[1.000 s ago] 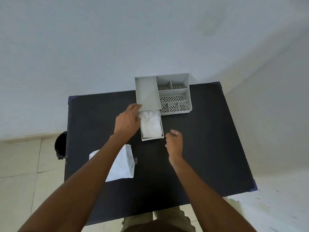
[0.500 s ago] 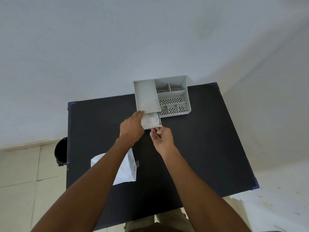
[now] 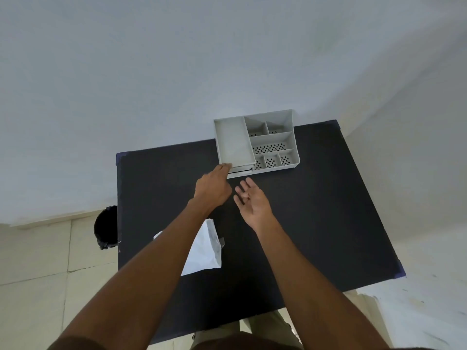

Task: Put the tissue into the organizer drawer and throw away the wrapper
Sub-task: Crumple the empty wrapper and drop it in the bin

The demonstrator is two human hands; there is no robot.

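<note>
A grey organizer with several compartments stands at the far edge of the black table. Its drawer at the lower left is pushed almost fully in, and the tissue inside is hidden. My left hand rests with its fingertips against the organizer's front left corner, holding nothing. My right hand hovers open, palm up, a little in front of the drawer. The white wrapper lies on the table near me, partly under my left forearm.
A black bin stands on the tiled floor just left of the table. White walls rise behind the table and to its right.
The drawer with the tissue has slid from wide open to nearly shut. My right hand pushed its front and has now drawn back, open. My left hand stayed at the organizer's corner.
</note>
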